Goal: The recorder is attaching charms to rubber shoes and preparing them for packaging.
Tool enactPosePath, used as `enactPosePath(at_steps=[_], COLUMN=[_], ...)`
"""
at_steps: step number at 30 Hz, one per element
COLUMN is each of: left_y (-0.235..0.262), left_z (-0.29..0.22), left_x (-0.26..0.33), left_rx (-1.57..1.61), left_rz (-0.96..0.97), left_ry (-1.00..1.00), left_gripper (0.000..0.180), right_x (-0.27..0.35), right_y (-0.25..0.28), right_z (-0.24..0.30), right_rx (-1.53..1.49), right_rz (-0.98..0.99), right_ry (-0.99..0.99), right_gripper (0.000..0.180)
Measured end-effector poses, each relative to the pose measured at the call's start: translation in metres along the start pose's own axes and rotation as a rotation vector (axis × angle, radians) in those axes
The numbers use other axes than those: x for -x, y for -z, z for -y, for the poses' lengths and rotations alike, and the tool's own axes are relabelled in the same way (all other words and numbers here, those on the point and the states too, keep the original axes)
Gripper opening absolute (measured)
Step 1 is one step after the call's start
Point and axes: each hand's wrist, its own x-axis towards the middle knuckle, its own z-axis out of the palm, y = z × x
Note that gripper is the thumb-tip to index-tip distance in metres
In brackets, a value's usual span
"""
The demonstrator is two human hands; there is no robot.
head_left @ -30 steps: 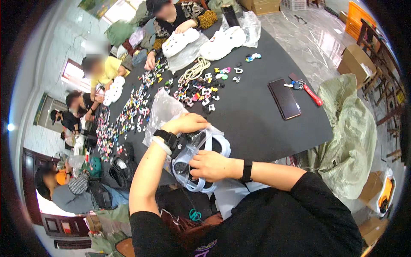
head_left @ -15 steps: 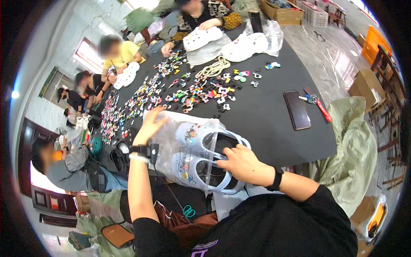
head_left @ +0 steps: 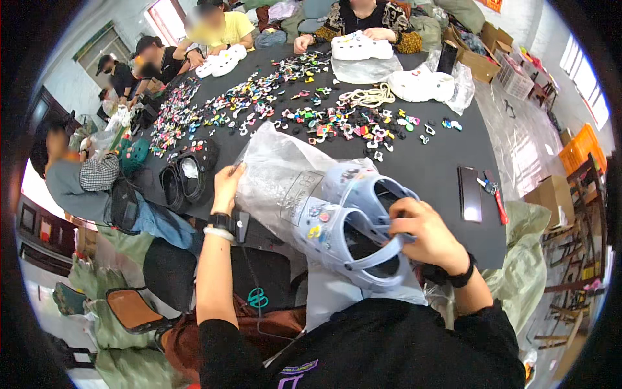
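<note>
Where the black bench point(head_left: 427, 172) meets the person's lap at its near edge, a crinkled clear plastic bag point(head_left: 278, 178) lies open with a pair of pale blue foam clogs point(head_left: 353, 223) partly inside it. The toes, dotted with small coloured charms, sit within the bag, while the heels and straps stick out toward the person. The left hand point(head_left: 227, 185) pinches the bag's left edge, fingers closed on the plastic. The right hand point(head_left: 424, 236) is clenched around the heel strap of the nearer clog, just off the bench's near edge.

On the bag's side a white rectangular label point(head_left: 299, 194) shows through the plastic; its print is too small to tell.

Near the bench's left edge a pair of black clogs point(head_left: 184, 178) rests with openings up. Across the middle, a spread of small multicoloured shoe charms point(head_left: 311, 117) runs toward the far left corner. At the far edge, white clogs point(head_left: 359, 45) lie by another person's hands, and another white clog point(head_left: 421, 84) sits on a second clear bag point(head_left: 463, 81). Toward the right edge lie a flat black phone point(head_left: 469, 193) and a red-handled tool point(head_left: 495, 198). Beyond the far right corner stands an open brown cardboard box point(head_left: 483, 58).
</note>
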Motion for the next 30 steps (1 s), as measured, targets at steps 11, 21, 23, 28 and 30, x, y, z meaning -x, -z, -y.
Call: enactPosePath(at_steps=[11, 21, 23, 28, 30], left_y=[0.05, 0.159, 0.167, 0.159, 0.149], left_z=[0.003, -0.045, -0.038, -0.013, -0.021], left_x=[-0.006, 0.278, 0.31, 0.364, 0.372], left_rx=[0.041, 0.363, 0.278, 0.326, 0.32], left_rz=[-0.1, -0.217, -0.25, -0.459, -0.494], left_ry=[0.035, 0.004, 0.042, 0.157, 0.24], left_gripper=[0.036, 0.046, 0.047, 0.046, 0.044], right_x=[0.089, -0.046, -0.07, -0.109, -0.104], right_y=[0.074, -0.001, -0.019, -0.08, -0.096], right_z=[-0.019, -0.042, -0.053, -0.032, -0.019], right_rx=[-0.395, -0.167, -0.171, 0.03, 0.138], right_rz=[-0.797, -0.923, -1.032, -0.794, -0.391], right_ry=[-0.254, -0.033, -0.019, 0.153, 0.132], right_gripper=[0.024, 0.025, 0.024, 0.02, 0.02])
